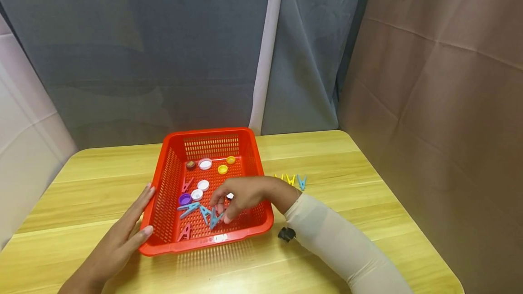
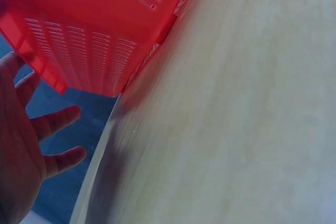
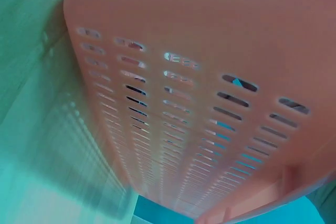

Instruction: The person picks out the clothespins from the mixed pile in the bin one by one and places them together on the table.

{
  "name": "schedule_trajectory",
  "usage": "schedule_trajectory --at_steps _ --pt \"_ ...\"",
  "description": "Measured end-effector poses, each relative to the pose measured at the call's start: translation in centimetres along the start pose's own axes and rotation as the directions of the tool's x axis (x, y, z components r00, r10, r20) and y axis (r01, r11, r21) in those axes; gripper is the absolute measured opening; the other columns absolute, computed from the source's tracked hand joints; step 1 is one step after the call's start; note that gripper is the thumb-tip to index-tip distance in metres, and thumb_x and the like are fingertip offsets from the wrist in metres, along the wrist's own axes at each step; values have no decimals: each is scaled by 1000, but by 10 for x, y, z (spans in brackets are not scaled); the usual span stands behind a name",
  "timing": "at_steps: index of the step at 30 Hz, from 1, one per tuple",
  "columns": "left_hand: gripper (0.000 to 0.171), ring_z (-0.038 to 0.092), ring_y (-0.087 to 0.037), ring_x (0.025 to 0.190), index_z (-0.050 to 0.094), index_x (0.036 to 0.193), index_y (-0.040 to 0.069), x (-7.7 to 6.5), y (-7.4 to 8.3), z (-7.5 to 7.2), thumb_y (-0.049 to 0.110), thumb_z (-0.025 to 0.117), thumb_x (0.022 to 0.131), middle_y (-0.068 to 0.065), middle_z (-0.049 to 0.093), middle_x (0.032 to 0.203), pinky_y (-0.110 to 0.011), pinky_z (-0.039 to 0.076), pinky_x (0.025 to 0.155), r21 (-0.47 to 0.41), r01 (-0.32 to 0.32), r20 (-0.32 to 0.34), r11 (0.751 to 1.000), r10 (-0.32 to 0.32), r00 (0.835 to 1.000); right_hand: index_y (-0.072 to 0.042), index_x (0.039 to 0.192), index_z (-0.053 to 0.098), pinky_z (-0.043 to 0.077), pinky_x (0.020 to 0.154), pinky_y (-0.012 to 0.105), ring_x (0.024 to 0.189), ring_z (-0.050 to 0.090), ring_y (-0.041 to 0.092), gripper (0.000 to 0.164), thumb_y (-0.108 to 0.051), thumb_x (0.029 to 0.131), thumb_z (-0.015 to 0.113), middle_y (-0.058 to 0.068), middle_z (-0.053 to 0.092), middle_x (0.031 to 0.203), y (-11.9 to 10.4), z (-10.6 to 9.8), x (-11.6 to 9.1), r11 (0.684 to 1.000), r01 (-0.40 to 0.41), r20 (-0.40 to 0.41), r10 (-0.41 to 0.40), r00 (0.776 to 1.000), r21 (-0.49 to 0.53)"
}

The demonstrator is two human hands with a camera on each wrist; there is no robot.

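Note:
A red plastic basket (image 1: 206,242) stands on the wooden table. In the head view my left hand (image 1: 116,239) is at its left rim, fingers fairly straight and spread, thumb near the front corner. The left wrist view shows that hand (image 2: 26,129) beside the basket wall. My right hand (image 1: 241,196) reaches inside over the right side, pinching a blue clothespin (image 1: 214,218) between thumb and fingers. Other blue clothespins (image 1: 189,209) and pink clothespins (image 1: 185,232) lie on the basket floor. The right wrist view holds only the slotted basket wall (image 3: 173,93), hiding that hand.
Bottle caps share the basket: purple (image 1: 185,199), white (image 1: 203,185), yellow (image 1: 222,169) and brown (image 1: 190,165). Right of it on the table are yellow clothespins (image 1: 290,179) and a blue one (image 1: 302,182). A small black object (image 1: 287,234) shows beside the right sleeve. Grey curtains (image 1: 135,58) hang behind.

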State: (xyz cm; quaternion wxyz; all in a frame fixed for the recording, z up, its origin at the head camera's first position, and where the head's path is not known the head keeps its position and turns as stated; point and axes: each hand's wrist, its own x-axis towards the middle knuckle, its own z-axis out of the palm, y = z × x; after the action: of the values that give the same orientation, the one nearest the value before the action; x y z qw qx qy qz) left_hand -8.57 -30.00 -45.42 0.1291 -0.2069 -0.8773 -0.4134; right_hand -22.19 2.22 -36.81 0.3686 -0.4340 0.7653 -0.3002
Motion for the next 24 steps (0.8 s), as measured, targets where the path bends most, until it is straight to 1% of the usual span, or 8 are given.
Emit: schedule_trajectory --at_steps 2,4,6,10,14,20,24 --pt "85 11 15 162 23 176 21 0 0 0 2 63 103 6 12 186 3 18 111 -1 1 1 1000 -1 1000 6 139 67 62 84 21 96 74 15 50 8 92 81 11 71 108 -1 0 -1 998 -24 10 24 1000 55" --pt "85 11 15 162 23 176 21 0 0 0 2 63 103 6 12 186 3 18 110 -1 4 1 1000 -3 1000 8 141 64 65 85 25 103 79 21 54 13 90 80 13 70 110 -2 1 -1 993 -45 29 42 999 106" --pt "85 11 15 162 23 176 21 0 0 0 2 62 103 6 12 186 3 19 110 -3 3 3 1000 -3 1000 9 144 62 66 85 29 112 80 28 58 17 89 79 14 68 112 -4 2 -2 988 -63 52 57 997 138" --pt "85 11 14 163 23 176 19 0 1 0 1 62 103 4 12 186 3 20 111 -12 -10 4 1000 10 1000 7 144 62 66 86 29 126 76 34 59 17 89 79 12 64 114 -7 0 -6 986 -75 68 66 996 148" --pt "85 11 13 164 23 176 19 0 1 0 0 62 103 4 12 186 3 19 112 -14 -15 2 1000 15 1000 4 149 59 66 87 30 137 69 37 62 16 91 77 15 62 120 -10 -4 -12 986 -65 79 53 995 154" --pt "85 11 14 163 23 176 19 0 0 0 0 62 103 6 12 186 3 20 111 -10 -13 3 1000 13 1000 4 155 55 65 89 28 142 65 41 69 13 91 79 14 62 124 -13 -8 -19 991 -38 77 28 997 130" --pt "85 11 15 162 22 176 21 0 0 1 2 62 104 7 11 186 3 20 110 -7 2 8 1000 -2 1000 5 155 55 66 90 29 140 66 44 69 13 91 79 11 63 121 -14 -11 -25 988 -12 70 1 998 157"
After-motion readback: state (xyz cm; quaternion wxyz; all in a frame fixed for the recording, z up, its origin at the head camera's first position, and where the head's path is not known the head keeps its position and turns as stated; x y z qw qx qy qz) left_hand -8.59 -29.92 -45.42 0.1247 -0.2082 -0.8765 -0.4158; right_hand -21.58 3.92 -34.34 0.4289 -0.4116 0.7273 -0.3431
